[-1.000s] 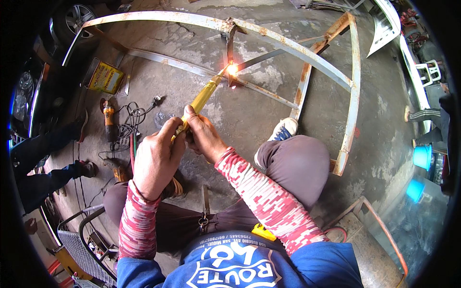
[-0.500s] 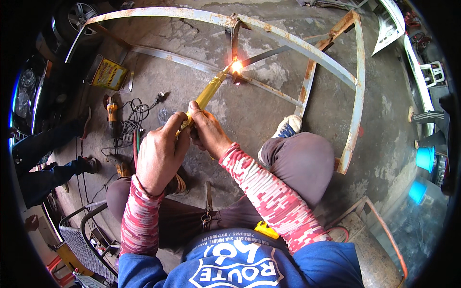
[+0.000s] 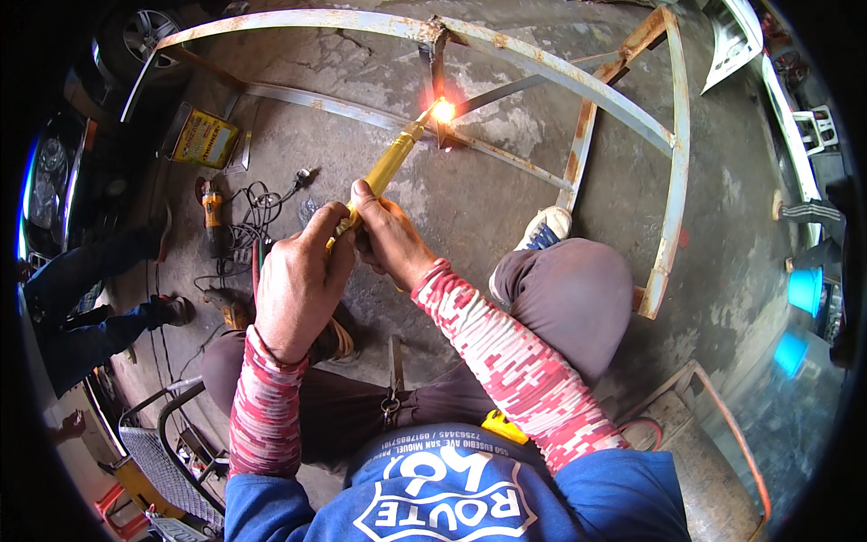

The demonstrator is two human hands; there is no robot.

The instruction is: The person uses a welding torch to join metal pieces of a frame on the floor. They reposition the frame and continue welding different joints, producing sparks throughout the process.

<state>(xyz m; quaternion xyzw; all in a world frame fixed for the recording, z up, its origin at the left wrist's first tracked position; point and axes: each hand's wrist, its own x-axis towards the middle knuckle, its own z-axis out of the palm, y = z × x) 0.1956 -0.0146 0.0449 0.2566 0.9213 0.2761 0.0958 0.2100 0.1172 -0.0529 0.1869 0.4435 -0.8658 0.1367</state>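
Note:
Both my hands are closed around a gas torch (image 3: 388, 163) with a yellow body that slants up and away from me. My left hand (image 3: 298, 285) grips its near end. My right hand (image 3: 393, 239) holds it just ahead, the thumb lying along the top. At the torch's tip a bright orange-white glow (image 3: 442, 111) burns against a short bar of the rusty metal frame (image 3: 560, 77). That glare hides the exact spot where tip and metal meet. Red and green hoses (image 3: 262, 257) show beside my left hand.
On the floor at left are an orange angle grinder (image 3: 212, 217), a coiled cable with a plug (image 3: 257, 221) and a yellow square can (image 3: 206, 140). A person's legs (image 3: 108, 289) are beyond them. A gas cylinder (image 3: 700, 461) lies at lower right, near blue tubs (image 3: 805, 291).
The torch tip and its glow have shifted slightly upward in the picture. My hands keep the same grip, and the whole view has moved a little.

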